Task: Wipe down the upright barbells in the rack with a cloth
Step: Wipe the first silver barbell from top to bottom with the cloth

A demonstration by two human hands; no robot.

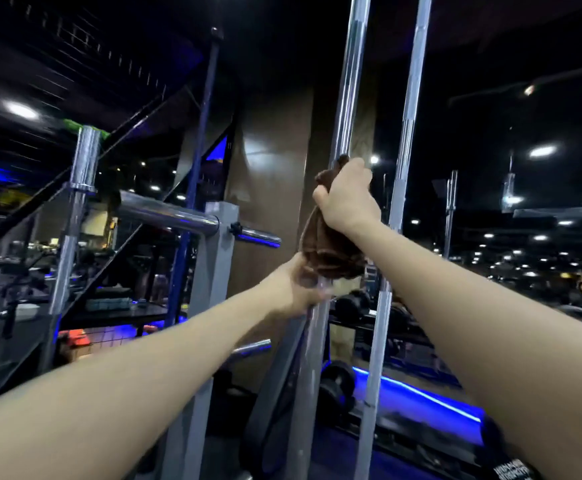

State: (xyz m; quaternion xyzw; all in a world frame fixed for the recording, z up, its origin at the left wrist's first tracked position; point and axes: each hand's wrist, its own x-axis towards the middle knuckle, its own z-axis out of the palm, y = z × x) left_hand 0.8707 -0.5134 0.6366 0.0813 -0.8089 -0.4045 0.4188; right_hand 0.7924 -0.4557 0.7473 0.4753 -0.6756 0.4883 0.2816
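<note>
While the right hand (346,197) stays out of it only in the sense of being higher, closed around a dark brown terry cloth (327,252) that wraps the nearer upright chrome barbell (346,98), the left hand (298,289) sits just below, fingers curled round the same shaft under the cloth's hanging tail. That bar's long axis runs floor to ceiling, leaning slightly right toward the top, so I'd judge the wipe must travel along it. A second upright chrome barbell (409,109) stands just right, nearer the right hand, untouched.
</note>
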